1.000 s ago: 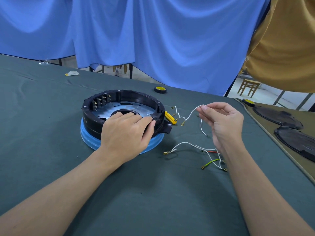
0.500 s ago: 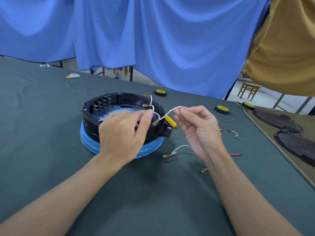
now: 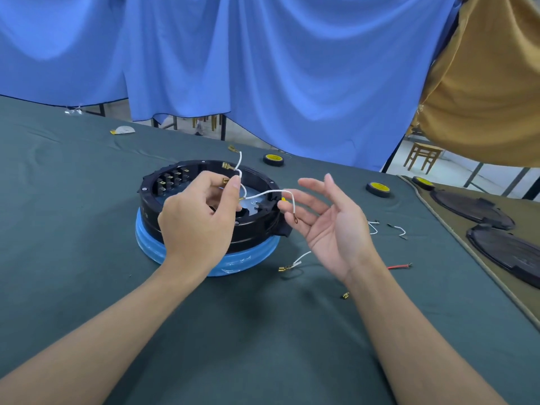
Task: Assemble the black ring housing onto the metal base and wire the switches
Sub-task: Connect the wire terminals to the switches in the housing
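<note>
We are wiring—the black plastic ring housing sits on its blue-wrapped base mid-frame, our left hand pinches a thin white wire above it, our right hand is spread—next its brass terminal likely needs a switch tab.

Bright, even daylight; wide-angle edge warp
</note>
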`<state>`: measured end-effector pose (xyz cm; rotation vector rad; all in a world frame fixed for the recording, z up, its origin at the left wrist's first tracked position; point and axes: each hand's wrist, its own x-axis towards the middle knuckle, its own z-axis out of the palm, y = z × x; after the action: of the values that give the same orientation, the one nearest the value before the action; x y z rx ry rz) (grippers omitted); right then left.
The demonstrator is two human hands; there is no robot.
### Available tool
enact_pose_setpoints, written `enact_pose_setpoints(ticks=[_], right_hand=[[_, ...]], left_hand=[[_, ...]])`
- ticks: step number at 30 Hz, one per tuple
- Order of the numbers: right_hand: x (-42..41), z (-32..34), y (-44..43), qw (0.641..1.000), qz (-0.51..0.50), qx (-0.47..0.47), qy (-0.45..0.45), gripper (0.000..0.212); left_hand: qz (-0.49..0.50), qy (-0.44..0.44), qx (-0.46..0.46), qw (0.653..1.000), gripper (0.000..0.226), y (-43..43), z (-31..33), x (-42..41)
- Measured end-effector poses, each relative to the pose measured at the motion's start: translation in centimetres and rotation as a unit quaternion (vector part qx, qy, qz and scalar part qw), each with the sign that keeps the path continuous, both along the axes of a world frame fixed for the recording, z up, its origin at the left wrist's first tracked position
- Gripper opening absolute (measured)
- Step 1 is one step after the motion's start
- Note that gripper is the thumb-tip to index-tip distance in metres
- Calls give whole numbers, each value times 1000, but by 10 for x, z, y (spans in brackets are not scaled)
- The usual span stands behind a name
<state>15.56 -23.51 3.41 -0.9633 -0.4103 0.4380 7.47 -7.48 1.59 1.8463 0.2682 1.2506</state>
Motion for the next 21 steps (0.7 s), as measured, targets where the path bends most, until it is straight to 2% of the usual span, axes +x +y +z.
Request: enact_pose_setpoints(ticks=[4, 7, 9, 11, 15, 16, 18, 20, 21], right_hand=[[1, -1, -4, 992, -14, -76, -102, 21], [1, -2, -6, 973, -18, -155, -172, 11], [1, -2, -7, 962, 3, -187, -197, 11], [3, 1, -9, 962, -6, -182, -202, 11], [28, 10, -35, 965, -195, -128, -116, 7], [36, 10, -46, 954, -245, -143, -101, 5], [48, 3, -67, 914, -316, -232, -105, 6], [55, -5, -81, 881, -341, -304, -121, 7], [57, -8, -85, 877, -345, -312, -120, 8]], left_hand=[[51, 46, 147, 987, 34, -1, -4, 1], [77, 35, 255, 963, 35, 0, -10, 3], [86, 26, 303, 949, 38, 2, -13, 5], [90, 16, 317, 944, 39, 3, -15, 6], [115, 27, 357, 927, 36, 4, -17, 5], [122, 38, 372, 919, 36, 4, -19, 6], [134, 54, 398, 906, 38, 5, -21, 8], [146, 62, 413, 897, 41, 6, -23, 9], [150, 64, 417, 894, 42, 7, -23, 10]])
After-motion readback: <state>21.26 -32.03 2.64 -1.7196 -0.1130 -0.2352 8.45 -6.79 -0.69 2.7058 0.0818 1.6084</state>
